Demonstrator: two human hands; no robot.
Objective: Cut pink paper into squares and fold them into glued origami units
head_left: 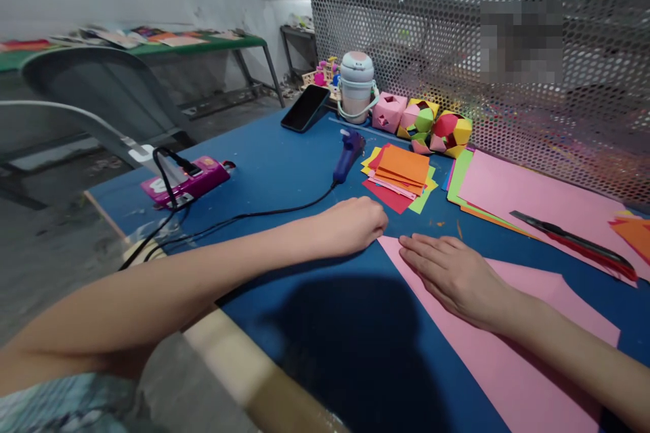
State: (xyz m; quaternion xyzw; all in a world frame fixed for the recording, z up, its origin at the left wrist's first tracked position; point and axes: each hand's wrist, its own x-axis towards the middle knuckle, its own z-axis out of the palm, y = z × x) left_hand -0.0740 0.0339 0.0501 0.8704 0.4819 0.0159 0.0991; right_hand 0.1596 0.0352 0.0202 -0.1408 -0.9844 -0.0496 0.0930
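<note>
A large sheet of pink paper (548,298) lies folded on the blue table, its pointed corner toward the middle. My left hand (355,224) is closed at that corner, with the fingertips hidden under the knuckles. Flat across the sheet near the same corner rests my right hand (451,274), its fingers stretched out toward the left one. A stack of small coloured paper squares (403,169), orange on top, sits just beyond both hands. Behind my left hand lies a blue glue gun (348,155) with its black cord running left.
A pink power strip (196,179) lies at the left. Farther back are a phone (305,108), a lidded bottle (355,88) and several folded paper balls (390,112). A utility knife (573,240) rests on pink sheets (538,183) at right, before a perforated metal panel (431,27).
</note>
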